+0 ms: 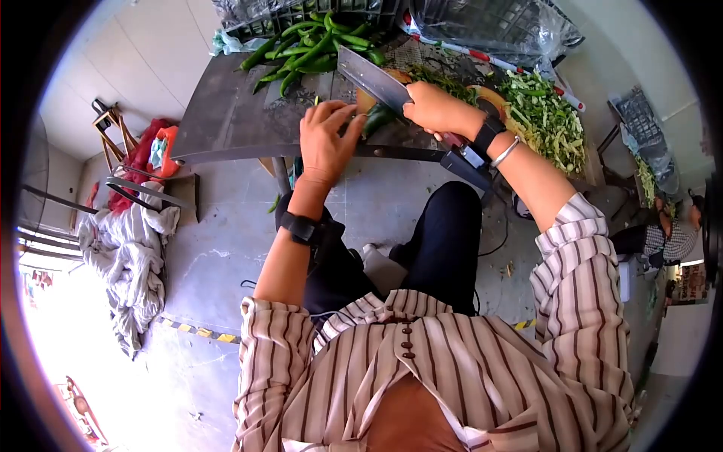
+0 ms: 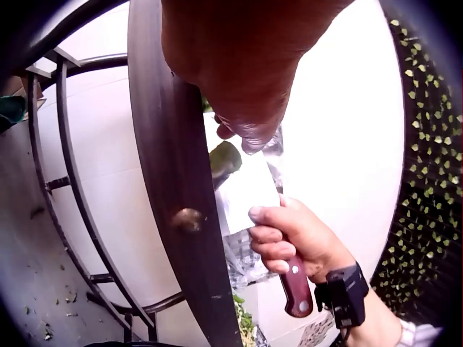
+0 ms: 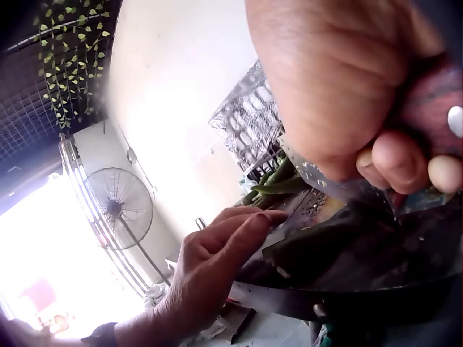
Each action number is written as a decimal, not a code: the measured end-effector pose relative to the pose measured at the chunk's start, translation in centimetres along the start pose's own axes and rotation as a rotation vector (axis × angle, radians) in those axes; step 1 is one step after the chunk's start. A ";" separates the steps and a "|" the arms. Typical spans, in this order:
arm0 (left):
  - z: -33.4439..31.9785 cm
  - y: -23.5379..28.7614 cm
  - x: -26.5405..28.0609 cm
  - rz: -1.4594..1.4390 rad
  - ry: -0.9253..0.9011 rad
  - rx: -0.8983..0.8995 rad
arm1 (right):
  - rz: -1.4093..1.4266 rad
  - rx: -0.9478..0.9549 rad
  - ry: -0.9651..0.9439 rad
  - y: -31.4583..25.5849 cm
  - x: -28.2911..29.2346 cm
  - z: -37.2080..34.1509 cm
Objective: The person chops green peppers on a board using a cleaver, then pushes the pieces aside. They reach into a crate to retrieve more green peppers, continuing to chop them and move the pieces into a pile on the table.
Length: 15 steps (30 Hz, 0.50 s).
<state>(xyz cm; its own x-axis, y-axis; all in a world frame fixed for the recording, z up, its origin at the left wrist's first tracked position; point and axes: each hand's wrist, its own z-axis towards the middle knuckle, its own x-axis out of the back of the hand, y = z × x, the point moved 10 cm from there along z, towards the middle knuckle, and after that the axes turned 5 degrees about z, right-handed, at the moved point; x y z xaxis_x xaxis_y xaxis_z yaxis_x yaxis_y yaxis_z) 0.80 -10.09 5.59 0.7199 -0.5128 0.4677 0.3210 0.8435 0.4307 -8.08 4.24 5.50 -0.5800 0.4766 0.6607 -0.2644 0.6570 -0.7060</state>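
My right hand grips a cleaver by its dark red riveted handle. The broad metal blade slants up and to the left over the table, with small bits stuck to it in the right wrist view. Below the blade lies a dark green pepper, close to the table's front edge. My left hand is just left of this pepper, fingers bent loosely and thumb apart from them, with nothing seen between them. Behind, several long green peppers lie in a heap.
Chopped green pieces are piled on the right of the dark table. Black crates with plastic lining stand along the back. Crumpled cloth hangs at the left, and a fan stands by the wall.
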 end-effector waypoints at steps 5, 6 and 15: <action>0.2 -1.8 0.0 -0.009 0.023 0.108 | -0.039 0.050 0.024 -0.1 0.0 0.6; 0.2 -1.7 -0.1 -0.022 0.029 0.126 | -0.025 0.048 0.024 -0.1 0.1 0.6; 0.1 -2.0 -0.2 0.009 -0.012 0.143 | 0.008 0.021 -0.005 0.0 0.0 0.6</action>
<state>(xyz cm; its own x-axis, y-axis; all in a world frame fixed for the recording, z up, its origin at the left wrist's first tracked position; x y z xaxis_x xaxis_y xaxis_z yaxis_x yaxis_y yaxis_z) -0.05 -11.69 4.76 0.7144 -0.5083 0.4809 0.2234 0.8170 0.5317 -8.55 3.89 5.37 -0.5859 0.4785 0.6541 -0.2761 0.6409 -0.7162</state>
